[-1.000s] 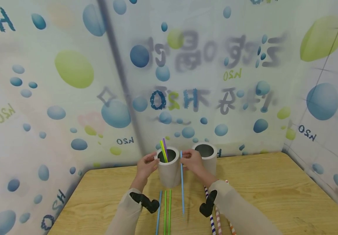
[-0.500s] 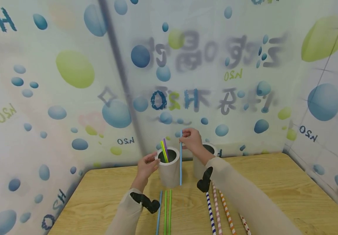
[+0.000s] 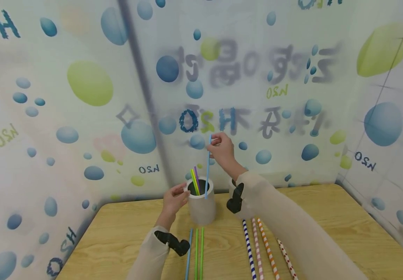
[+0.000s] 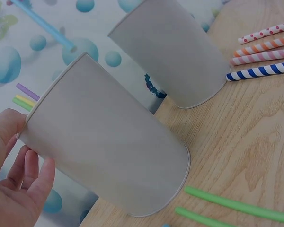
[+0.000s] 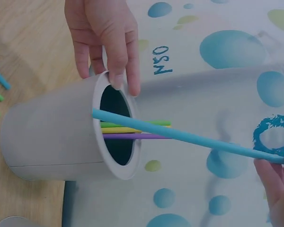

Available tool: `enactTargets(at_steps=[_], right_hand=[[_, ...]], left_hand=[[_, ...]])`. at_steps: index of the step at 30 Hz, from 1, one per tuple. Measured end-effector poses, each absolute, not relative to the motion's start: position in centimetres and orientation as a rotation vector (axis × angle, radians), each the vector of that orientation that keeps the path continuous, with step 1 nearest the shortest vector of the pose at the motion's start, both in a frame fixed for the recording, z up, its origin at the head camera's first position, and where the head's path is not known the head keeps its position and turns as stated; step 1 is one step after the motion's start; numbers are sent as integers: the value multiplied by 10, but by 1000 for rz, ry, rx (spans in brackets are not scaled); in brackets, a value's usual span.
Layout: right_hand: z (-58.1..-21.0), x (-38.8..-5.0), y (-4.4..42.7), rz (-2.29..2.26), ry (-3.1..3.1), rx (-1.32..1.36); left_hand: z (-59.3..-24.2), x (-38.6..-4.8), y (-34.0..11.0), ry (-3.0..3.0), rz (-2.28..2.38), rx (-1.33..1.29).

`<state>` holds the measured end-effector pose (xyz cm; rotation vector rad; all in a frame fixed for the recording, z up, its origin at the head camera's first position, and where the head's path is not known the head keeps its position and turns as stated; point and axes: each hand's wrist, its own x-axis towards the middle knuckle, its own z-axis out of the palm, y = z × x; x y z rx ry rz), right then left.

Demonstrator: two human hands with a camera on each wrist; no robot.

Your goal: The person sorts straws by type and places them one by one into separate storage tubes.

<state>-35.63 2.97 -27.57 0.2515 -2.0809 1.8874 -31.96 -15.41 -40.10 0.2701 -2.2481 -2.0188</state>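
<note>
My right hand [image 3: 222,151] pinches a plain blue straw [image 3: 208,171] near its top. The straw slants down, its lower end at the rim of the left grey cylindrical holder [image 3: 202,210]. In the right wrist view that blue straw [image 5: 180,135] crosses the holder's mouth, with its end over the rim. Green, yellow and purple straws [image 5: 128,136] stand inside. My left hand [image 3: 175,201] holds the same holder by its rim at the left; in the left wrist view the fingers of this left hand [image 4: 19,175] lie at the rim and side.
A second grey holder [image 4: 173,56] stands to the right, partly behind my right sleeve in the head view. Several patterned straws [image 3: 260,249] lie on the wooden table [image 3: 117,237] at the right. One blue and two green straws [image 3: 196,252] lie in front of the left holder.
My right hand has risen and shifted left with the blue straw, bringing its lower end from beside the left holder up to its rim. The left hand has stayed at the holder.
</note>
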Motion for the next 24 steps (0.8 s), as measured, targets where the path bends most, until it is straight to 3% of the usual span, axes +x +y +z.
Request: enactTargets(at_steps=[7,24], right_hand=[[-274,-362,21,1776,-2008,353],[-330,-364,14,1823,-2199,422]], left_hand=[[-399,-319,-154,-2249,-2014,263],[-399,-318,-154,-2228,-2036,257]])
